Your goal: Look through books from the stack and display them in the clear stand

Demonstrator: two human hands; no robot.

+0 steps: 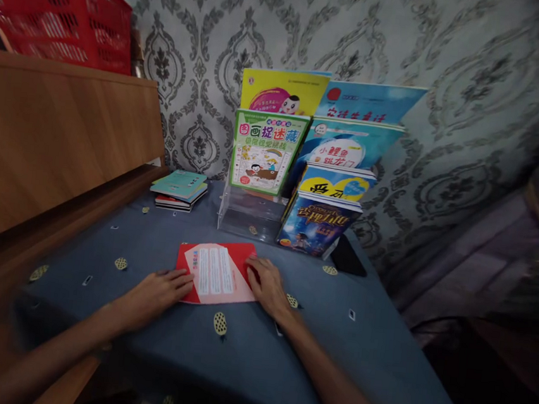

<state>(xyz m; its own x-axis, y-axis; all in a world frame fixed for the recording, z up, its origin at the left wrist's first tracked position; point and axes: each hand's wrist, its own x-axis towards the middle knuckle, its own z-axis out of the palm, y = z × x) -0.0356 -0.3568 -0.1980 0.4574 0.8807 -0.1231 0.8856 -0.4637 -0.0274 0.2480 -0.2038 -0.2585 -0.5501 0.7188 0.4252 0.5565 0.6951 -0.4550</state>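
A thin red book (217, 273) with a pale pink panel and white text boxes lies flat on the cloth-covered table. My left hand (162, 288) grips its left edge, fingers closed together over the border. At the right edge, my right hand (267, 284) holds the book with bent fingers on its corner side. The undersides of both hands are hidden. Beyond the book stands a clear acrylic rack (249, 216), with a green picture book (267, 154) upright in its left column and a dark blue book (317, 226) at the front of the right column.
A small stack of books (180, 186) lies at the back left, beside a wooden cabinet (60, 144). On the cabinet sits a red plastic basket (59, 13). A flat black object (350, 257) lies right of the rack. Patterned wallpaper (208, 50) rises behind.
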